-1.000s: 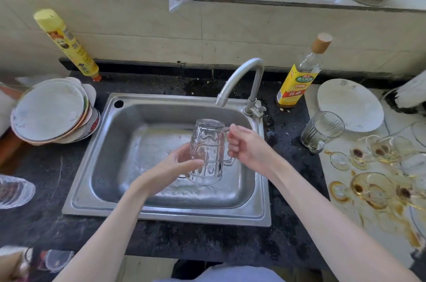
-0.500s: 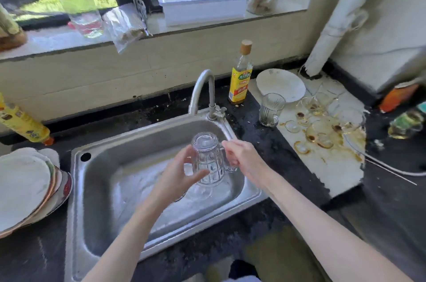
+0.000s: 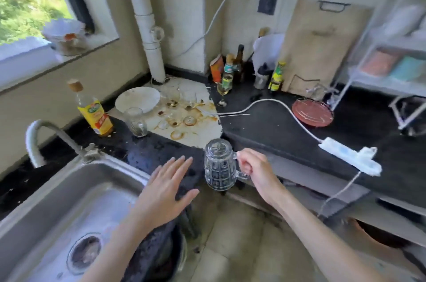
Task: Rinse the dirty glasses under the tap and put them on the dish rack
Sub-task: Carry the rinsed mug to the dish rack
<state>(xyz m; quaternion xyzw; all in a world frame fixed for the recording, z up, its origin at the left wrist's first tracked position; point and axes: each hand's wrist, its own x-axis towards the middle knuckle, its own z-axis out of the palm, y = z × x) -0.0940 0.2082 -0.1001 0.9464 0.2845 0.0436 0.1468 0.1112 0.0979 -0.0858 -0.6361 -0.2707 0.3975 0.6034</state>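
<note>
Glass mug [image 3: 219, 167] is held upside down by its handle in the right hand [image 3: 254, 170], off the counter's corner, right of the sink [image 3: 76, 201].

Left hand [image 3: 166, 191] is spread flat with fingers straight, nothing grasped, just beside the mug above the black countertop [image 3: 265, 129]. Dirty glasses [image 3: 179, 108] are left on the stained patch beyond, near a white plate [image 3: 137, 99].

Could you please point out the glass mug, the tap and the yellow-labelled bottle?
glass mug [image 3: 217, 170]: head view, on its patterned side wall.
tap [image 3: 49, 128]: head view, on the curved spout.
yellow-labelled bottle [image 3: 94, 114]: head view, on its label.
</note>
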